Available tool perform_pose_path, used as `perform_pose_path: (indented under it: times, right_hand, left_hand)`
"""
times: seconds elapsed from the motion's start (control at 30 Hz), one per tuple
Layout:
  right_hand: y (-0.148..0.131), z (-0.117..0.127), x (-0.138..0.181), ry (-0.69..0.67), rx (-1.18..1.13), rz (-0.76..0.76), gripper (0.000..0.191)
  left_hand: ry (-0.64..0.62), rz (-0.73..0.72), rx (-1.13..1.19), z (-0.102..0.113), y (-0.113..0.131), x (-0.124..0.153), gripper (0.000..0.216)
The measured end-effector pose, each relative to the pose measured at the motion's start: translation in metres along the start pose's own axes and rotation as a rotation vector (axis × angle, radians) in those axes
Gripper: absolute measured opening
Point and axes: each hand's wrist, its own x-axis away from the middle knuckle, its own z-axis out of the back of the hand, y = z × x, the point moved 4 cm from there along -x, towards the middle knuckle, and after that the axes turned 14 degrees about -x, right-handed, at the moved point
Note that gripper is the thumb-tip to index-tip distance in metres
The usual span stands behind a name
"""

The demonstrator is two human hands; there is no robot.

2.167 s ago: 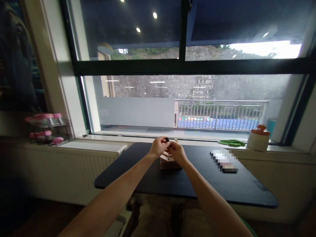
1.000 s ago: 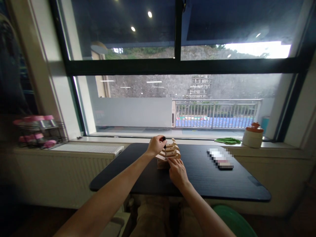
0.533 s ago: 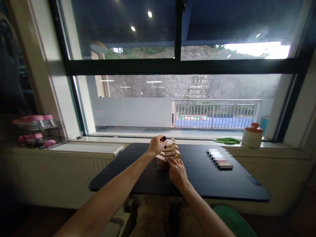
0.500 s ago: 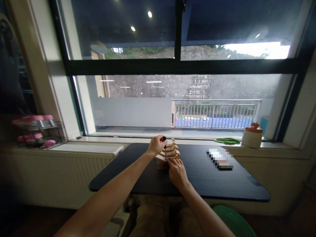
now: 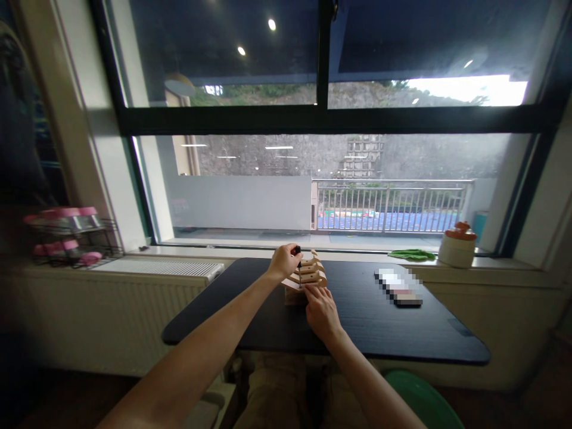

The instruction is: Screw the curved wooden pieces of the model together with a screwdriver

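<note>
My left hand [image 5: 285, 262] is closed around the black handle of a screwdriver [image 5: 298, 251]. The screwdriver stands upright, its thin shaft reaching down to the near slat of a light wooden slatted piece [image 5: 314, 277] with curved side parts and dark holes. Beside the screwdriver's tip, the fingers of my right hand [image 5: 322, 307] are pressed together on the near right edge of that wooden piece, holding it. A screw at the tip is too small to make out. The lower part of the wooden piece rests on the dark table [image 5: 357, 328].
A phone-like object [image 5: 406, 301], partly pixelated, lies on the table's right side. On the window sill are a green cloth [image 5: 411, 255] and a cream pot with an orange lid [image 5: 456, 247]. To the left stand a radiator [image 5: 147, 322] and a wire rack [image 5: 105, 229] with pink-lidded containers.
Both hands, the screwdriver and the wooden piece keep the same places. Only a very slight shift of the whole view shows.
</note>
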Motion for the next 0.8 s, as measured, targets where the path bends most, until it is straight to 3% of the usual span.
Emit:
perform_pose_path:
  times: [0.4, 0.63, 0.8]
  right_hand:
    - [0.0015, -0.0009, 0.0013, -0.001, 0.015, -0.004, 0.048]
    - [0.0024, -0.0015, 0.0012, -0.007, 0.030, 0.006, 0.049]
    - [-0.0001, 0.0016, 0.0008, -0.005, -0.005, 0.013, 0.048]
  left_hand:
    - [-0.038, -0.034, 0.021, -0.0045, 0.0064, -0.0009, 0.016]
    - [-0.007, 0.054, -0.079, -0.0055, 0.0022, -0.0064, 0.015]
    - [-0.037, -0.064, -0.016, -0.0040, 0.0092, -0.0012, 0.016]
